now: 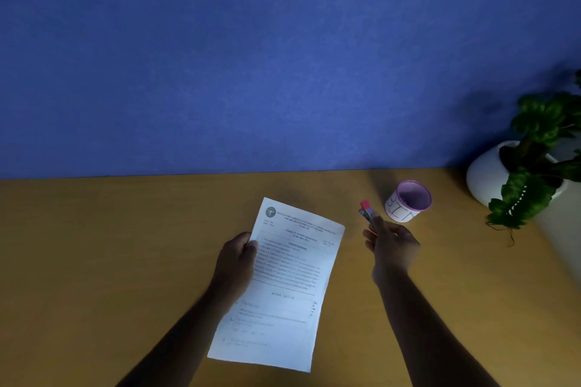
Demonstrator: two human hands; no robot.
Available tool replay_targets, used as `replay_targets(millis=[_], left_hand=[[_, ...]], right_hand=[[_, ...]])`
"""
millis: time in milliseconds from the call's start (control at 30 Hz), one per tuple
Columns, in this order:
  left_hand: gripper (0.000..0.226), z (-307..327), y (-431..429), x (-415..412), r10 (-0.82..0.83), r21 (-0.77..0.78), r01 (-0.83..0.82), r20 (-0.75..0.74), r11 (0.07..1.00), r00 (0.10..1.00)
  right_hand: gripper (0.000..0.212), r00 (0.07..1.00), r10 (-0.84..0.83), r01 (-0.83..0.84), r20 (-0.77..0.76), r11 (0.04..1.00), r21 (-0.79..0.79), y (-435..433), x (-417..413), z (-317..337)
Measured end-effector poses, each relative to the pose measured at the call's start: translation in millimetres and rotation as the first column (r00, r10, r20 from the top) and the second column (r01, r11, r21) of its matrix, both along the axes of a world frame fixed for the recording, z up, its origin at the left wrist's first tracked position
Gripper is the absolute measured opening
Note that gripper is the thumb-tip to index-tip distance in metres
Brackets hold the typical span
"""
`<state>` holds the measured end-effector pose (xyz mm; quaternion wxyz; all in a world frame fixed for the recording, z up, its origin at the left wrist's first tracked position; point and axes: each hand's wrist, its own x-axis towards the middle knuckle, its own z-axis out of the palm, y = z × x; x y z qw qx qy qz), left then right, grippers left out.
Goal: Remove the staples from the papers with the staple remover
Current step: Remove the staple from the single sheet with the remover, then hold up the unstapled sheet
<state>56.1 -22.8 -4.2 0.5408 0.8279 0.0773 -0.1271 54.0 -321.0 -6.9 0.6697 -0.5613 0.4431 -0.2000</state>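
Observation:
My left hand (237, 256) grips the left edge of the printed white papers (283, 289) and holds them above the wooden desk (110, 245). The sheets lie tilted, top end away from me. My right hand (391, 245) is to the right of the papers and holds a small staple remover (367, 212) with a red tip and metal jaws, pointing up and away. The tool is apart from the papers. No staple can be made out on the sheets.
A small white cup with a purple rim (408, 201) stands just beyond my right hand. A white pot with a green plant (528, 166) sits at the far right. A blue partition wall (283, 56) rises behind the desk.

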Motion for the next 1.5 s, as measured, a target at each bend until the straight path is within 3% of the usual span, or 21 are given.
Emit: replay_targets(millis=[133,233,300,367,467,600,1000,1100,1200,1300,1400,1500], left_hand=[[0.031,-0.4,0.6,-0.1,0.022,-0.003,-0.022,-0.009,1.0,1.0],[0.03,0.5,1.2,0.0,0.032,0.009,-0.032,-0.022,0.999,0.999],[0.03,1.2,1.7,-0.7,0.039,0.012,-0.038,-0.026,0.999,0.999],[0.03,0.2,1.8,-1.1,0.047,0.01,-0.047,-0.017,0.999,0.999],[0.028,-1.3,1.2,-0.7,0.057,-0.007,-0.057,-0.019,0.998,0.998],[0.028,-1.1,0.8,-2.3,0.071,-0.008,-0.071,-0.023,0.997,0.997],[0.028,8.7,0.2,-7.1,0.107,-0.037,-0.106,0.01,0.994,0.994],[0.027,8.6,1.0,-6.6,0.114,-0.092,-0.112,0.014,0.989,0.993],[0.027,12.6,0.0,-4.4,0.123,-0.15,-0.12,0.007,0.981,0.992],[0.024,19.9,0.7,-1.0,0.147,-0.231,-0.144,-0.002,0.962,0.989],[0.023,22.8,3.4,8.6,0.208,-0.299,-0.209,-0.035,0.931,0.978],[0.026,24.1,8.2,20.9,0.267,-0.353,-0.271,-0.06,0.896,0.962]], right_hand=[[0.033,0.982,-0.024,-0.031,-0.188,0.959,-0.28,-9.6,-15.2,-32.5],[0.049,0.936,-0.043,-0.162,-0.349,0.828,-0.537,-13.8,-26.3,-45.9],[0.044,0.914,-0.017,-0.255,-0.406,0.753,-0.606,-14.4,-31.2,-51.4],[0.025,0.899,0.03,-0.326,-0.437,0.713,-0.621,-12.6,-34.7,-55.2],[0.029,0.865,0.087,-0.427,-0.494,0.642,-0.637,-10.1,-37.3,-55.1],[0.018,0.828,0.102,-0.491,-0.551,0.608,-0.624,-11.4,-35.1,-58.9],[0.032,0.76,0.132,-0.561,-0.636,0.628,-0.54,-3.9,-38.3,-66.7],[0.048,0.745,0.105,-0.551,-0.659,0.654,-0.519,1.7,-37.5,-61.7],[0.064,0.822,0.045,-0.445,-0.568,0.672,-0.591,20.5,-31.6,-45.0],[0.056,0.928,0.227,-0.365,-0.295,0.713,-0.599,45.4,-28.5,-30.7],[0.05,0.838,0.539,-0.533,-0.088,0.771,-0.348,65.8,-30.7,-16.8],[0.042,0.7,0.706,-0.697,0.109,0.708,-0.111,75.3,-35.3,-13.2]])
